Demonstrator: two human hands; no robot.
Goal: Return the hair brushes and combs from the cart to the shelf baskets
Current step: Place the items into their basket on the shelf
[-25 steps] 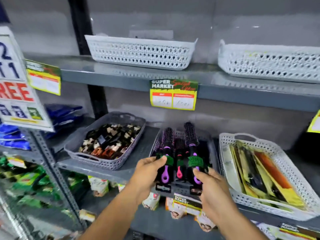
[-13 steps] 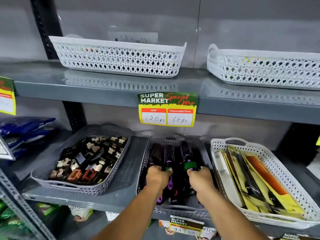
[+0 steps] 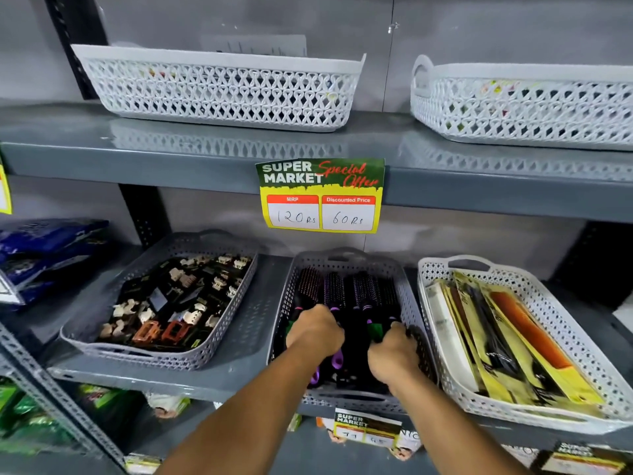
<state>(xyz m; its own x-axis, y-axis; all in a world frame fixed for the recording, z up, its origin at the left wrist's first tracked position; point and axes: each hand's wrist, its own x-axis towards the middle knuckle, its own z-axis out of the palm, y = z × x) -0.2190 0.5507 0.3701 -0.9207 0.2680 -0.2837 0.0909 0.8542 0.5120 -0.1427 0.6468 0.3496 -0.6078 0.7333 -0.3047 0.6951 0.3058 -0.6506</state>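
Both my hands are down inside the grey middle basket (image 3: 407, 299) on the lower shelf. Several round hair brushes (image 3: 337, 291) with black bristle heads and purple and pink handles lie in it, heads toward the wall. My left hand (image 3: 315, 332) is closed over the handles on the left side of the bunch. My right hand (image 3: 394, 354) is closed over the handles on the right, near a green label (image 3: 375, 332). A white basket (image 3: 548, 303) to the right holds packaged combs (image 3: 503, 337) in yellow sleeves. The cart is out of view.
A grey basket (image 3: 219, 341) of hair clips sits left of the brush basket. Two white lattice baskets (image 3: 219, 94) (image 3: 524, 104) stand on the upper shelf. A yellow price tag (image 3: 322, 197) hangs from that shelf's edge. Blue packets (image 3: 44, 248) lie at far left.
My hands carried the brushes from the basket's front edge down into it, heads toward the wall. The view moved closer and to the right.
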